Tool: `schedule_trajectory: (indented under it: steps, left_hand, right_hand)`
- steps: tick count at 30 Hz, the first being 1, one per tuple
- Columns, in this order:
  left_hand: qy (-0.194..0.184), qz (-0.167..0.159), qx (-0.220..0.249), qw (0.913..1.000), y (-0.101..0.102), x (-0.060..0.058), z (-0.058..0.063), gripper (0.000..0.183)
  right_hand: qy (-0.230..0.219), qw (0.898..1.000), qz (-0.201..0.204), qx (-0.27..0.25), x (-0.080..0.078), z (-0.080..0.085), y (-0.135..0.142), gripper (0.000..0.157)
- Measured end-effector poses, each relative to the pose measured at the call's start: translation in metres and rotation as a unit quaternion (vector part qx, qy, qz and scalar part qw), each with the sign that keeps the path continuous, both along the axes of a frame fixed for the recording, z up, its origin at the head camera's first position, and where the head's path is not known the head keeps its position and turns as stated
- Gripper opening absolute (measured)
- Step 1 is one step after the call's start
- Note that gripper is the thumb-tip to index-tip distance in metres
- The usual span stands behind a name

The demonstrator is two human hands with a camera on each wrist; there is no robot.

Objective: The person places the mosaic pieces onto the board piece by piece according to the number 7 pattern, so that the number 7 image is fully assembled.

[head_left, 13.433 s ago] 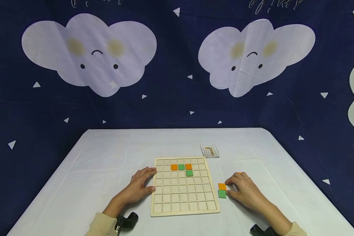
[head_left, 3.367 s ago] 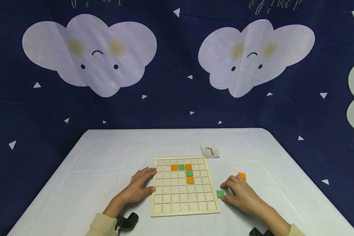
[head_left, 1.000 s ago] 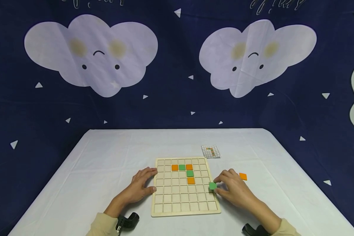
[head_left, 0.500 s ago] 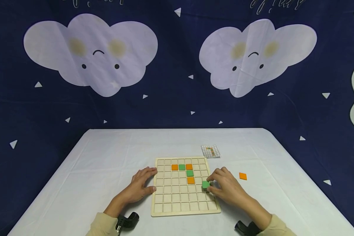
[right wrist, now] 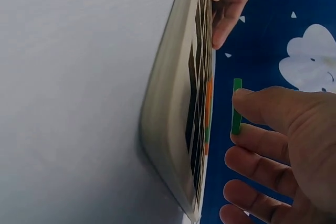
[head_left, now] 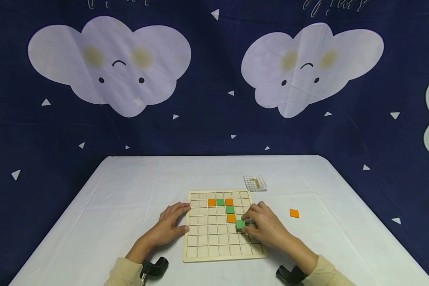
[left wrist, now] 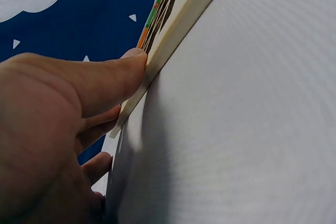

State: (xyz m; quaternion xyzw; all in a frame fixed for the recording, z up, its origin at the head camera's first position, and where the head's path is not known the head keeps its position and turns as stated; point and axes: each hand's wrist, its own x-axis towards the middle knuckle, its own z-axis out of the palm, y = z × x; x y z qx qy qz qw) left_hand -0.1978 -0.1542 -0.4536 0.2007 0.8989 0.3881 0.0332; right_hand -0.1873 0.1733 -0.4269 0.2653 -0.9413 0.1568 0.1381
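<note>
In the head view, my right hand [head_left: 266,226] pinches a green square tile [head_left: 240,225] by its edges, between thumb and index finger. The right wrist view shows this green tile [right wrist: 237,106] lifted clear of the wooden grid board [head_left: 214,251]. Its place is over the board's right half, just below and right of an orange tile [head_left: 231,218]. My left hand [head_left: 169,224] rests against the board's left edge, fingers extended; its thumb [left wrist: 118,80] touches the rim in the left wrist view. Orange and green tiles, such as one green tile [head_left: 220,202], form a bent line in the grid.
A single orange tile [head_left: 294,213] lies on the white table [head_left: 136,178] to the right of the board. Behind the board's far right corner is a small printed card [head_left: 255,183] with a coloured grid pattern. A dark blue cloth [head_left: 214,79] with clouds hangs behind.
An orange tile was added to the board's line. My right hand then picked up the green tile beside the board and carried it left over the grid. My left hand stayed put.
</note>
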Motion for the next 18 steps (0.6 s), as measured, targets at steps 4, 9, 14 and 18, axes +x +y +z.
schedule_trajectory:
  steps: [4,9,14,18]
  left_hand:
    - [0.0,0.005,-0.003,1.0,0.0,0.0,-0.0002,0.06]
    - [-0.001,0.007,-0.004,1.0,-0.0003,0.0001,-0.0005,0.06]
    - [0.0,0.005,-0.005,1.0,-0.0003,-0.0003,-0.001,0.06]
    - [-0.002,0.007,-0.005,1.0,0.0001,-0.0001,-0.0004,0.06]
  right_hand:
    - [0.001,1.0,0.004,0.006,-0.0009,-0.0007,-0.0026,0.023]
    - [0.0,1.0,0.011,0.01,-0.0008,0.0,-0.0055,0.023]
    - [-0.005,1.0,0.017,0.012,-0.0021,-0.0009,-0.0074,0.023]
    - [-0.003,1.0,0.021,0.013,-0.0034,-0.0017,-0.0089,0.023]
